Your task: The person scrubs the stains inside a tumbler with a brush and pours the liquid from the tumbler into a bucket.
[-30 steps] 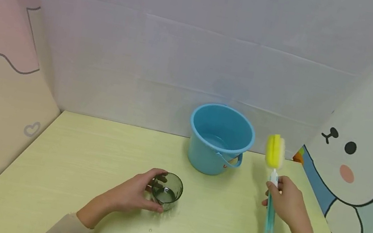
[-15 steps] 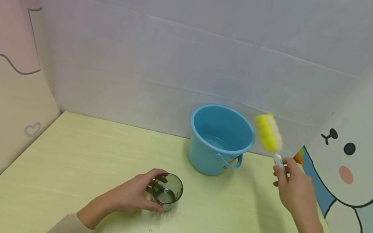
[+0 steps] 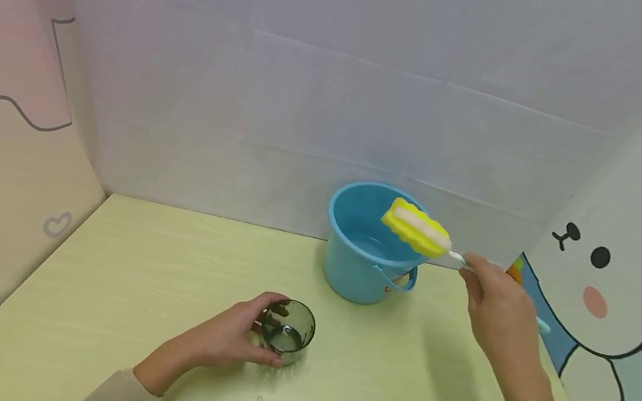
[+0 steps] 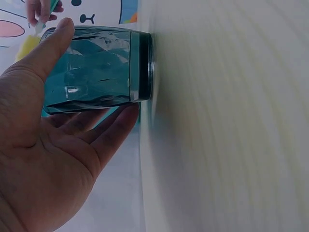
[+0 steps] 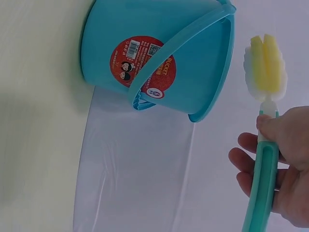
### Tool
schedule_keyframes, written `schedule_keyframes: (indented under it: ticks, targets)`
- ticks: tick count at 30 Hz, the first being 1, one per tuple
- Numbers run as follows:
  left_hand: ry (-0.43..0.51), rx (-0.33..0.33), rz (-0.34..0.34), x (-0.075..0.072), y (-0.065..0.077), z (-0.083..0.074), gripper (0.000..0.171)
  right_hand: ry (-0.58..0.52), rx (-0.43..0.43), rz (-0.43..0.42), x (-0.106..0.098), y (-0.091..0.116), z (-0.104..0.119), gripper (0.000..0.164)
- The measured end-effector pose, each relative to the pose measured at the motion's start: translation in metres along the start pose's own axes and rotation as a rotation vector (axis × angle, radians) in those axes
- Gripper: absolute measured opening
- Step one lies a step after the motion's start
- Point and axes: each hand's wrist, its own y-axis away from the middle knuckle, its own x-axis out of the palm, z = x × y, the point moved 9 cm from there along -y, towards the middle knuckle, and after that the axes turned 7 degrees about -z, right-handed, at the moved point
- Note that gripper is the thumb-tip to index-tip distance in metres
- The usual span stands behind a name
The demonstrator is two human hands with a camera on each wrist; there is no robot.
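My left hand (image 3: 235,337) grips a dark tinted, faceted glass (image 3: 291,339) that stands upright on the table. Thumb and fingers wrap its sides in the left wrist view, where the glass (image 4: 94,70) has its base at the tabletop. Raised on the right, my right hand (image 3: 497,314) holds a sponge bottle brush (image 3: 417,228) by its handle. The yellow and white sponge head overlaps the bucket's opening in the head view. In the right wrist view, the thumb presses near the neck of the brush's teal handle (image 5: 263,179).
A blue plastic bucket (image 3: 347,270) stands at the back of the pale wooden table (image 3: 156,257), its handle hanging down in front. A red round label (image 5: 123,60) is on its side. White cloth (image 3: 288,94) hangs behind, with cartoon-printed sheets on both sides.
My right hand has lifted the brush and tilted it leftward, so its sponge head has moved from right of the bucket to over its rim. The left hand and glass have stayed put.
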Motion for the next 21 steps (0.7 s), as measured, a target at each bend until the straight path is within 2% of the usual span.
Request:
schedule_keyframes:
  ticks: [7,16,21]
  targets:
    - [0.000,0.010,0.001,-0.001,0.000,-0.003,0.098,-0.001,-0.165,-0.067,-0.003,-0.009,0.019,0.033]
    - [0.000,0.021,-0.002,-0.001,-0.001,-0.004,0.096,0.018,-0.286,-0.067,0.000,-0.015,0.044,0.038]
    - [0.010,0.023,-0.004,-0.001,0.000,-0.006,0.094,0.005,-0.384,-0.067,0.001,-0.015,0.058,0.040]
